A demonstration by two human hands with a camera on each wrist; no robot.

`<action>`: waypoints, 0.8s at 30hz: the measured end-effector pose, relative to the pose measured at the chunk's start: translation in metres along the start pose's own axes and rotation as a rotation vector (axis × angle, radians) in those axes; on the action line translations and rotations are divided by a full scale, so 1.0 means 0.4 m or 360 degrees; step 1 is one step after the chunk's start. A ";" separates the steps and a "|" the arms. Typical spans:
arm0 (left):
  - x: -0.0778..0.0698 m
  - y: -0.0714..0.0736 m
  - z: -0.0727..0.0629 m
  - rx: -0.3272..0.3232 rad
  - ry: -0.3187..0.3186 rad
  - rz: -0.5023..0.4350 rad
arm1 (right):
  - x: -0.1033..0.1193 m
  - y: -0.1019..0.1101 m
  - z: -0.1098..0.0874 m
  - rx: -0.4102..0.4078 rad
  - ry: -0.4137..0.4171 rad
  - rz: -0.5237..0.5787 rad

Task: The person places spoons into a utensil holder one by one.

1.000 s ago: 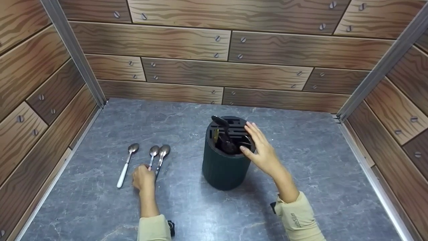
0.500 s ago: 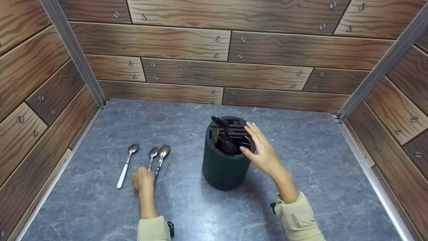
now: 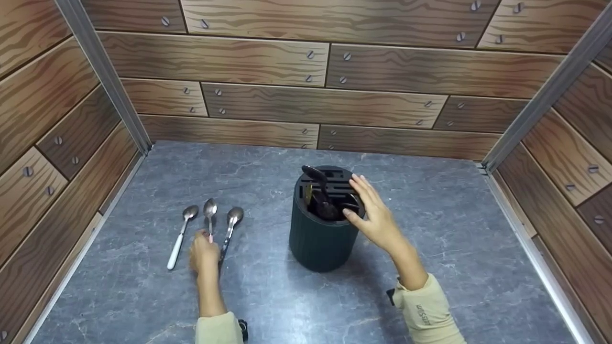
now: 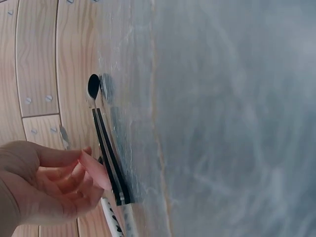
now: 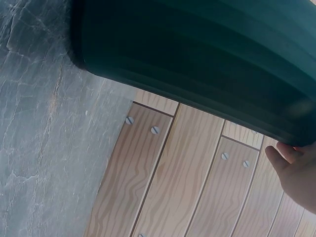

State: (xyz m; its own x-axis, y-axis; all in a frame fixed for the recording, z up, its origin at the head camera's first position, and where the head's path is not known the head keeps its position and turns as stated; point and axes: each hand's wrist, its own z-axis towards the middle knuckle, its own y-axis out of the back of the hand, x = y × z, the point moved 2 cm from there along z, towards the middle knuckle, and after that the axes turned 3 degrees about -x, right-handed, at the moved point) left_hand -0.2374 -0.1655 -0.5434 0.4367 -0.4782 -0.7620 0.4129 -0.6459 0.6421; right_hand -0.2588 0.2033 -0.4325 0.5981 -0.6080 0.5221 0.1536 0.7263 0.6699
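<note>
My left hand (image 3: 204, 253) pinches the pink handle of the middle teaspoon (image 3: 210, 209), whose metal bowl points away from me with a shadow beside it. On its right lies a spoon with a dark handle (image 3: 234, 215), seen closer in the left wrist view as a black-handled spoon (image 4: 109, 153). To the left is a white-handled spoon (image 3: 177, 249). My right hand (image 3: 380, 222) rests on the rim of a dark green ribbed utensil holder (image 3: 321, 246), fingers extended and thumb at the opening. In the right wrist view the holder's wall (image 5: 187, 54) hides most of that hand (image 5: 301, 173).
A black utensil (image 3: 314, 173) with a rounded end sticks up from the holder's slotted black top (image 3: 334, 184). Something yellowish (image 3: 309, 192) shows inside the holder. Wood-patterned walls (image 3: 306, 102) enclose the grey marbled tabletop (image 3: 430, 191) at the back and both sides.
The middle teaspoon's bowl has swung left and away from the dark-handled spoon, moving with my left hand, which has shifted slightly. My right hand and the holder have stayed put.
</note>
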 end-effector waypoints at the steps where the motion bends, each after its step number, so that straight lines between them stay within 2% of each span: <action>1: -0.001 0.000 -0.001 -0.0004 -0.0012 -0.0011 | 0.000 0.000 0.000 -0.0002 0.0002 0.0000; 6: -0.005 0.003 -0.004 -0.0034 -0.0041 -0.0082 | 0.001 0.000 -0.002 -0.0008 0.0009 -0.0005; 11: -0.013 0.006 -0.009 -0.0109 -0.0067 -0.0202 | -0.001 0.001 -0.002 -0.0011 0.0000 0.0002; 19: -0.036 0.012 -0.014 -0.0236 -0.0264 -0.0377 | 0.001 0.003 -0.001 -0.0006 -0.0031 -0.0012; 24: -0.056 0.025 -0.024 -0.0237 -0.0280 -0.0460 | 0.002 0.001 -0.003 0.0009 -0.0050 0.0024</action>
State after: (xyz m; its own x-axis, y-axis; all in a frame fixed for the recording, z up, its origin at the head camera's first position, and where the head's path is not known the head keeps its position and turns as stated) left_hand -0.2354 -0.1555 -0.5191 0.1463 -0.3922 -0.9082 0.6168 -0.6816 0.3937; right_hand -0.2572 0.2035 -0.4323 0.5751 -0.6068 0.5487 0.1403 0.7339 0.6646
